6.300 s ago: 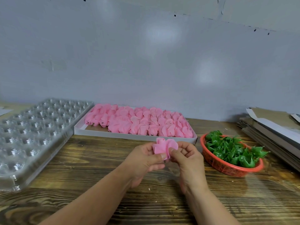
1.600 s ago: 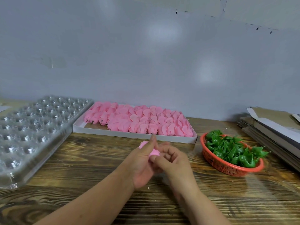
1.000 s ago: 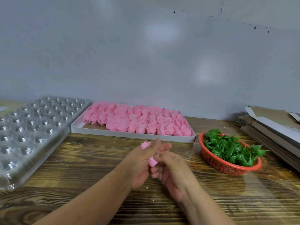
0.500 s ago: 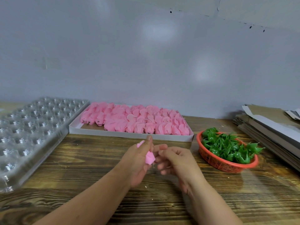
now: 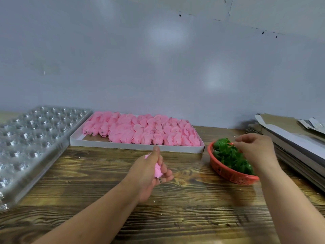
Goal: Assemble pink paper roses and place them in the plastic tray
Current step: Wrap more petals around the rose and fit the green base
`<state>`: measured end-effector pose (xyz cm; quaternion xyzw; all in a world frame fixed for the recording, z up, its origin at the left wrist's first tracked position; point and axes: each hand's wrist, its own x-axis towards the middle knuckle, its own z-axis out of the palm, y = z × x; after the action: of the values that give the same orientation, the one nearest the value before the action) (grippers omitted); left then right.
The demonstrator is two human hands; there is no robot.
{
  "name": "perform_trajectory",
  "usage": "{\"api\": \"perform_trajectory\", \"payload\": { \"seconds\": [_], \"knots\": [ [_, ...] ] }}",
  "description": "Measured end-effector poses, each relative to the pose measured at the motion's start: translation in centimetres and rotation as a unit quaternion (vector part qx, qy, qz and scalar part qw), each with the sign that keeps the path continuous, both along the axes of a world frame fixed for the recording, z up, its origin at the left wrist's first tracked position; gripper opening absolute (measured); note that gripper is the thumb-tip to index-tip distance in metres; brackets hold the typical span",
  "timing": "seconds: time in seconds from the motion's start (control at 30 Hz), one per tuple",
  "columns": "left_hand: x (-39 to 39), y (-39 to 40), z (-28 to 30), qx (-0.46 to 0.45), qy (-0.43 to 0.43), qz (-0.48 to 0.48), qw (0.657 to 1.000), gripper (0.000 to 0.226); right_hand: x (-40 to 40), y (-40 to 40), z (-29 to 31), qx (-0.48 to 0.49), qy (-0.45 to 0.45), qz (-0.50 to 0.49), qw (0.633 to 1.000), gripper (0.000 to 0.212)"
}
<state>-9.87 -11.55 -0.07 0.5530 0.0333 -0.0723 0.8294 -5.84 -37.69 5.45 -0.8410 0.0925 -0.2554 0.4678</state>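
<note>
My left hand point(image 5: 149, 171) is closed around a rolled pink paper rose point(image 5: 157, 170) above the middle of the wooden table; a short dark stem end pokes out below my fingers. My right hand point(image 5: 255, 149) hovers over the red basket point(image 5: 228, 173) of green leaf pieces point(image 5: 226, 155), fingers pinched at the greenery; whether it holds a piece I cannot make out. A white box point(image 5: 133, 145) filled with pink petal rolls point(image 5: 140, 131) lies at the back. The clear plastic tray point(image 5: 29, 136) with several round cups sits at the left.
A stack of cardboard and paper sheets point(image 5: 295, 136) lies at the right edge, close behind the basket. A grey wall runs along the back of the table. Bare wood point(image 5: 98, 173) shows between the tray and my left arm.
My right hand has let go of the rose and moved right to the basket of green pieces. My left hand keeps the rose in the same place.
</note>
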Motion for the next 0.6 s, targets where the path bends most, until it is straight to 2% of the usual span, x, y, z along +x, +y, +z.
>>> {"api": "perform_trajectory", "payload": {
  "seconds": [0.2,0.33,0.43,0.53,0.6],
  "knots": [
    [0.2,0.0,0.0,0.006,-0.004,-0.007,1.0,0.045,1.4,-0.9,-0.5,-0.119,0.049,0.026,0.991,0.006],
    [0.3,0.2,0.0,0.013,-0.007,-0.005,1.0,0.045,2.3,0.0,-0.3,-0.251,0.064,0.055,0.964,0.008],
    [0.3,0.1,-0.1,0.019,-0.002,0.001,1.0,0.044,3.1,0.9,-0.1,-0.374,0.082,0.092,0.919,0.018],
    [0.3,0.1,-0.3,0.021,0.003,0.012,1.0,0.044,4.4,1.6,0.0,-0.517,0.124,0.106,0.84,0.027],
    [0.4,0.1,-0.4,0.018,0.007,0.016,1.0,0.043,5.1,1.8,0.1,-0.56,0.158,0.111,0.806,0.03]
  ]
}}
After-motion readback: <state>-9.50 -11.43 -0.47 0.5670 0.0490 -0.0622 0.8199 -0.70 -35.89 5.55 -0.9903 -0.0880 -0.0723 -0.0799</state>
